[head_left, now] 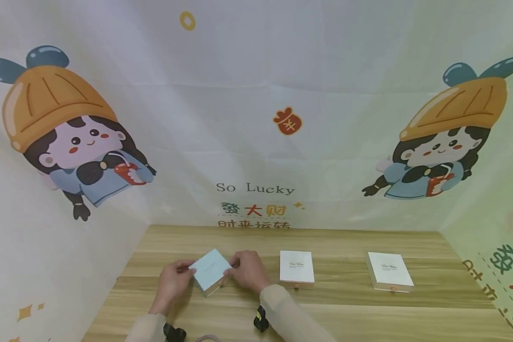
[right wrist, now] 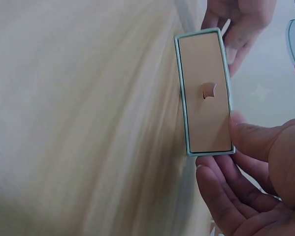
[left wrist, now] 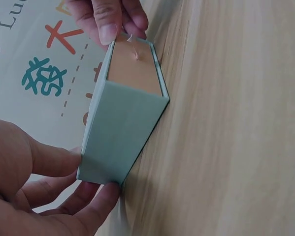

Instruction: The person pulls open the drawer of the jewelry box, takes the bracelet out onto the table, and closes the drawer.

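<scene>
A light blue drawer-style gift box [head_left: 212, 269] is held between both hands over the left part of the table. My left hand [head_left: 174, 284] pinches its left corner, thumb on the top face and fingers beneath, as the left wrist view shows. On the opposite corner my right hand [head_left: 250, 271] grips in the same way. The tan drawer front [right wrist: 201, 118] faces toward me, flush inside the blue sleeve, with a small ribbon pull tab [right wrist: 210, 90] at its middle. The box sits turned at an angle, its lower edge close to the wood.
Two white boxes stand to the right on the wooden table [head_left: 325, 313]: one white box [head_left: 297, 267] near the middle, another white box [head_left: 391, 270] farther right. A printed cloth backdrop [head_left: 346, 209] rises behind and at both sides. A pinkish ring-shaped thing [head_left: 208, 338] shows at the front edge.
</scene>
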The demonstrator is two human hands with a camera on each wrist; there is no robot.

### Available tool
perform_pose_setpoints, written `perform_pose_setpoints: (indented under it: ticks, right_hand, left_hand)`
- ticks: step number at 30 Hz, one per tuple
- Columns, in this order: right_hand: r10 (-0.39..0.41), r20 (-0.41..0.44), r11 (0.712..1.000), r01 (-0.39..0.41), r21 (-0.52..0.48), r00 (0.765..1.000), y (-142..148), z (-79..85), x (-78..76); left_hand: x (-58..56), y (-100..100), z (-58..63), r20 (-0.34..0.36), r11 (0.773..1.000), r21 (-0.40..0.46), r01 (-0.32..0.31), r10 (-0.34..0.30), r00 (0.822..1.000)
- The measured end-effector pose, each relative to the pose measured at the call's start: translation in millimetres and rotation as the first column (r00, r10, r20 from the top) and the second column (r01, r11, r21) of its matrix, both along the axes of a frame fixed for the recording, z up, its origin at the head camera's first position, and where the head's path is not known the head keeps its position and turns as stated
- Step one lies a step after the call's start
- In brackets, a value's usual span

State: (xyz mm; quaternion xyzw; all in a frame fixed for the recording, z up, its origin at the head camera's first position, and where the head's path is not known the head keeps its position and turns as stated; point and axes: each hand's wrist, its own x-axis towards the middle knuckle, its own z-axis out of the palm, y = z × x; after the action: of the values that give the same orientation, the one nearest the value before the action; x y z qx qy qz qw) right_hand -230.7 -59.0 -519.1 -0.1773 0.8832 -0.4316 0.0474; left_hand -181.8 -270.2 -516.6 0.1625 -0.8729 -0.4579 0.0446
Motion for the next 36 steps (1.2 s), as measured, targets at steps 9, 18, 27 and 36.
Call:
perform_pose_setpoints:
  ticks: [9, 18, 27, 36]
  right_hand:
    - [-0.056, 0.012, 0.996, 0.057, -0.066, 0.998, -1.2, -2.8, 18.8]
    - [-0.126, -0.038, 0.987, 0.122, -0.105, 0.991, -6.5, -11.5, 35.6]
    - [-0.144, -0.019, 0.974, 0.138, -0.179, 0.989, -11.9, -11.5, 47.4]
    - [-0.169, 0.009, 0.962, 0.167, -0.216, 0.986, -17.4, -15.3, 53.1]
  left_hand:
    - [-13.4, -3.4, -1.5, 0.022, 0.999, 0.016, 0.035, -0.036, 0.999]
    - [-24.7, -6.7, -1.7, 0.043, 0.997, 0.057, 0.051, -0.054, 0.998]
    - [-32.6, -11.0, -0.2, 0.043, 0.994, 0.052, 0.100, -0.102, 0.994]
    - [-35.0, -9.9, 1.9, 0.033, 0.993, 0.042, 0.114, -0.116, 0.993]
